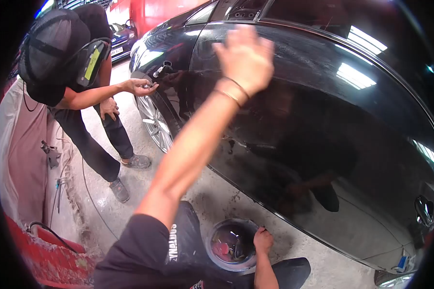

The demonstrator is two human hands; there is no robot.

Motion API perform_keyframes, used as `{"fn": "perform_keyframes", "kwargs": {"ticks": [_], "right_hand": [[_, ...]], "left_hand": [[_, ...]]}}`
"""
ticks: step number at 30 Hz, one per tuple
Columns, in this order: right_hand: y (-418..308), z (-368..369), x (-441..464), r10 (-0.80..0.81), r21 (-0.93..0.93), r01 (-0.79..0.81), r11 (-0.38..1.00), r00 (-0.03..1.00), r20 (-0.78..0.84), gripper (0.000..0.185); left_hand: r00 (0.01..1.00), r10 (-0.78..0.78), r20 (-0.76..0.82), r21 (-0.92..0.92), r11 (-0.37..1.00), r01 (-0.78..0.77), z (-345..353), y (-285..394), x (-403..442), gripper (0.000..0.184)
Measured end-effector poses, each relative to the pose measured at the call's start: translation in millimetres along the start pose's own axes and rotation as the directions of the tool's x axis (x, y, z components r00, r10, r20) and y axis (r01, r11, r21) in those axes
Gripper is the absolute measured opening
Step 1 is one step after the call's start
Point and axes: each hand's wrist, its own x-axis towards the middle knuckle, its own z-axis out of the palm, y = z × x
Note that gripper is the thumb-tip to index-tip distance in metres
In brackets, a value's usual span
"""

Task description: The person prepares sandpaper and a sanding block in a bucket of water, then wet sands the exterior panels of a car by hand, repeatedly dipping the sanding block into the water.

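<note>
My left hand [248, 58] is raised in front of the upper side panel of a black car [294, 111]. Its fingers are smeared but look apart, and nothing shows in them; whether it touches the panel I cannot tell. Low in the view, my right hand [263, 239] grips the right rim of a round bucket [214, 255]. Dark liquid and a reddish item [221, 248] show inside the bucket, which sits close to my legs.
Another person [82, 62] in dark clothes bends at the left, one hand near the car's door handle [162, 70]. A silver wheel [154, 123] is close by. Cables run over the concrete floor [108, 185]. A red object [53, 255] stands at the lower left.
</note>
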Motion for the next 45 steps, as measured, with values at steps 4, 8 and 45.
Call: {"fn": "perform_keyframes", "kwargs": {"ticks": [4,8,45], "right_hand": [[-3,-17,7,0.100,0.129,-0.124,0.984,0.979,0.179,0.059],[-12,-20,12,0.245,0.085,-0.270,0.959,0.942,0.229,0.063],[-3,-17,15,0.114,0.037,-0.129,0.991,0.955,0.275,0.064]], "left_hand": [[0.966,0.118,-0.231,-0.574,0.785,-0.233,-32,134,-30,0.055],[0.960,0.225,-0.169,-0.372,0.887,-0.273,-15,64,-23,0.057],[0.788,-0.553,0.271,-0.384,0.688,0.615,42,-46,-89,0.072]]}}
